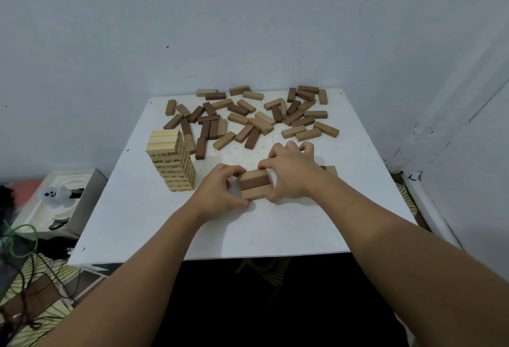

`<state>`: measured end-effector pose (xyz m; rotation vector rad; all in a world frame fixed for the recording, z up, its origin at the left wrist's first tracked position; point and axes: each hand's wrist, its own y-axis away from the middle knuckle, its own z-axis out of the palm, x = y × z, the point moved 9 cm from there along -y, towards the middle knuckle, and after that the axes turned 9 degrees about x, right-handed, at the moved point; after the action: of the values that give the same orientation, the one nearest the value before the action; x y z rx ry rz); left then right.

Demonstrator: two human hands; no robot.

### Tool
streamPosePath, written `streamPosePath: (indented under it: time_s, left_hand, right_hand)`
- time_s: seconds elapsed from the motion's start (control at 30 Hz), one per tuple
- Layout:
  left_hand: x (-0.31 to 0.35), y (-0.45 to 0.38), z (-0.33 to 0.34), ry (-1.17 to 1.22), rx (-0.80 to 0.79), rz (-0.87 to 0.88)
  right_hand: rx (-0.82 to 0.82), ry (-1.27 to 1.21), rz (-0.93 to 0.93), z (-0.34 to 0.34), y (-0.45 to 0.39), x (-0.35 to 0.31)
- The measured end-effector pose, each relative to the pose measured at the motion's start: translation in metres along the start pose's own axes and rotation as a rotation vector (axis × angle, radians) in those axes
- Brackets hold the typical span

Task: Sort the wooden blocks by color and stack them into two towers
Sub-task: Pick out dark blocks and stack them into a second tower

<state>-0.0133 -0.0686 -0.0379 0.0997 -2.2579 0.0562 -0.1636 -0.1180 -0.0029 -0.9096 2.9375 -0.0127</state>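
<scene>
My left hand [220, 189] and right hand [289, 176] both pinch the ends of a three-block row [254, 183] just right of the pale tower [172, 163]. Loose blocks [248, 115] lie scattered beyond that tower on the white table [275, 231].

The right hand [290, 173] hides most of a block [331, 169] behind it.

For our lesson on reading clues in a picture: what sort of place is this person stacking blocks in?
Probably a room in a home, not a workshop. A small white table is pushed into the corner of plain painted walls, with a patterned floor mat, loose cables and an open box beside it.
</scene>
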Motion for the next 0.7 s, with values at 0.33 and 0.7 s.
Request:
streamPosePath:
  time_s: [0.33, 0.7]
  left_hand:
    - [0.069, -0.029, 0.043, -0.009, -0.1, 0.114]
    - [0.108, -0.047, 0.097, -0.058, -0.222, 0.122]
  right_hand:
    - [0.02, -0.126, 0.146, -0.02, 0.035, 0.082]
    - [-0.038, -0.252, 0.303, -0.009, 0.073, 0.149]
